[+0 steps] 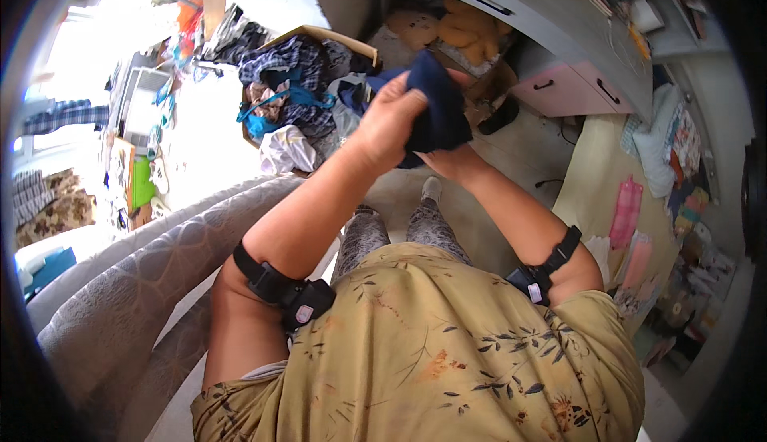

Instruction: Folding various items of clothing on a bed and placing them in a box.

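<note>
A dark navy piece of cloth (441, 106) is held up in front of me, bunched and folded; which garment it is cannot be made out. My left hand (390, 121) grips its left side, thumb lying over the fabric. Behind and below the cloth is my right hand (449, 162), its fingers mostly hidden by the fabric, while a fingertip shows past the upper right edge. Just beyond, a cardboard box (343, 40) overflows with a pile of clothes (307, 82), dark checked, blue and white.
A grey quilted bed edge (152, 298) runs along my left. Yellow plush toys (467, 30) sit under a white desk (551, 18), beside a pink drawer cabinet (571, 90). A dark shoe (499, 116) lies on the floor. At right is a pale-covered surface (595, 170).
</note>
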`<state>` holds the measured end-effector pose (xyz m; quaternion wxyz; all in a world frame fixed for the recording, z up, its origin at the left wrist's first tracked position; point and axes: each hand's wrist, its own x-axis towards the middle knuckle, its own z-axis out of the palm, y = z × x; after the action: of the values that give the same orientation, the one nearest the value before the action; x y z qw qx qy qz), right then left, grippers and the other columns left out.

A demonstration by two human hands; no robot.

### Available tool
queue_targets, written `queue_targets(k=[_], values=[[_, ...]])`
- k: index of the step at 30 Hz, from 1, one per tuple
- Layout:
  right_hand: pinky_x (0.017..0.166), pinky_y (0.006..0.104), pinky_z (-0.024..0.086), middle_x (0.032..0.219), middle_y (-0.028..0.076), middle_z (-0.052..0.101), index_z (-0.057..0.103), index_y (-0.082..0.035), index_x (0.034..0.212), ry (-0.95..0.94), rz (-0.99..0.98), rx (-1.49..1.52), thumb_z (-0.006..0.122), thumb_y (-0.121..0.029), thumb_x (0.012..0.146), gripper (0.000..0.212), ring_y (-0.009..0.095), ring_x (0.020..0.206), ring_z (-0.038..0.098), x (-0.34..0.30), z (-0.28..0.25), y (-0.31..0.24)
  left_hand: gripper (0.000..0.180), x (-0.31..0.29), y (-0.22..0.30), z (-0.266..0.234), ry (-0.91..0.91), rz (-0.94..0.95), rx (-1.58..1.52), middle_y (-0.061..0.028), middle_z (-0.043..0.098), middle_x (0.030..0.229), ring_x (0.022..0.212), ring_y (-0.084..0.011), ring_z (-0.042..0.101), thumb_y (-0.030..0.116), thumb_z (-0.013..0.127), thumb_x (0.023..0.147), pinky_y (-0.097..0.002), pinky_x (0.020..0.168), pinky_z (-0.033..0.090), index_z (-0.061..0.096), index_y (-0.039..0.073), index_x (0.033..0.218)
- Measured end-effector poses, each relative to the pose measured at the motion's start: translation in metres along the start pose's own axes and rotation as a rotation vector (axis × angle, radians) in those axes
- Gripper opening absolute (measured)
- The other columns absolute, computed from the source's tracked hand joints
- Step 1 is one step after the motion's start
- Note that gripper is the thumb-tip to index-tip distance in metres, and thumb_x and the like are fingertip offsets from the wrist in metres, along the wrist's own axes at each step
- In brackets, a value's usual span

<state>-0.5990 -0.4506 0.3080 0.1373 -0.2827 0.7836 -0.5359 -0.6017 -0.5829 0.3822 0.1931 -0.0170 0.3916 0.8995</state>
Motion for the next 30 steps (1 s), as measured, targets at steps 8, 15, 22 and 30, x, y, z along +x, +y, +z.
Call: queue_targets(k=[8,15,22,30], values=[[0.073,0.0348,0.047,0.098,0.016,0.058,0.046,-0.002,0.113,0.007,0.288,-0.138,0.05,-0.004,0.075,0.038,0.031,0.083,0.058,-0.024,-0.016,-0.01,0.023,-0.044,0.026,-0.096,0.302,0.05,0.536,-0.0017,0.059,0.091,0.085,-0.0089,0.055,0.005,0.049,0.081,-0.0228,0.079,0.043,0.053,0.001,0.104],[0.07,0.0338,0.052,0.112,0.01,0.049,0.034,-0.006,0.126,-0.087,0.508,1.122,0.038,0.003,0.079,0.048,0.022,0.09,0.056,0.045,0.057,-0.088,0.042,-0.111,0.023,-0.152,-0.124,-0.289,0.499,-0.0012,0.051,0.105,0.096,-0.0099,0.045,0.006,0.058,0.075,-0.0242,0.084,0.037,0.047,0.006,0.115],[0.087,0.0292,0.043,0.118,0.012,0.044,0.018,-0.011,0.135,-0.545,0.35,1.128,0.042,0.002,0.084,0.058,0.018,0.102,0.049,0.104,0.151,-0.106,0.039,-0.174,0.022,-0.198,0.326,-0.014,0.869,-0.0069,0.052,0.106,0.096,-0.0168,0.05,0.012,0.066,0.074,-0.0293,0.084,0.042,0.051,0.004,0.109],[0.076,0.0305,0.046,0.099,0.012,0.057,0.045,-0.006,0.116,-0.542,0.446,0.013,0.054,-0.015,0.074,0.044,0.019,0.09,0.056,0.175,0.202,0.091,0.054,-0.215,0.022,-0.23,0.641,0.009,0.036,-0.0092,0.05,0.109,0.103,-0.021,0.047,0.011,0.062,0.069,-0.033,0.092,0.035,0.04,-0.001,0.116]])
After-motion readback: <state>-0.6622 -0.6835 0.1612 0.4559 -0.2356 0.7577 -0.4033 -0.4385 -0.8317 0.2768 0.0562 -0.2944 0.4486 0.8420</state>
